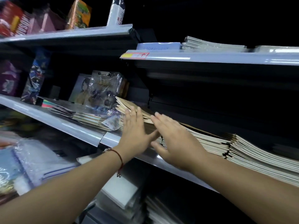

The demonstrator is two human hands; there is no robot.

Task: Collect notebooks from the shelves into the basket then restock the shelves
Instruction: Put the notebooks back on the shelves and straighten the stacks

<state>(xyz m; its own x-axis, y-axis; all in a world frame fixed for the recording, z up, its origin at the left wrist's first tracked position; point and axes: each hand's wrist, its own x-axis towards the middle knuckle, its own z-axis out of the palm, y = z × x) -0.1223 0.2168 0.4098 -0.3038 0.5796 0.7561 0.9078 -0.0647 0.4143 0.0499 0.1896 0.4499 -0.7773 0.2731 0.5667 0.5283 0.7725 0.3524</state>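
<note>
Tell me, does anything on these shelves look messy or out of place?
Yes. The brown notebooks under the left hand are fanned out and tilted, not squared like the neat stack to the right. Beside them, a loose plastic-wrapped item hangs over the shelf edge. The right hand lies flat alongside.

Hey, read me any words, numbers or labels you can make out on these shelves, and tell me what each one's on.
"USION", partial red letters: red box, top left shelf.
Red print: white bottle, too blurred to read.
Red marks: yellow price tag, unreadable.
Upside-down digits: pale label, too blurred to read.
</note>
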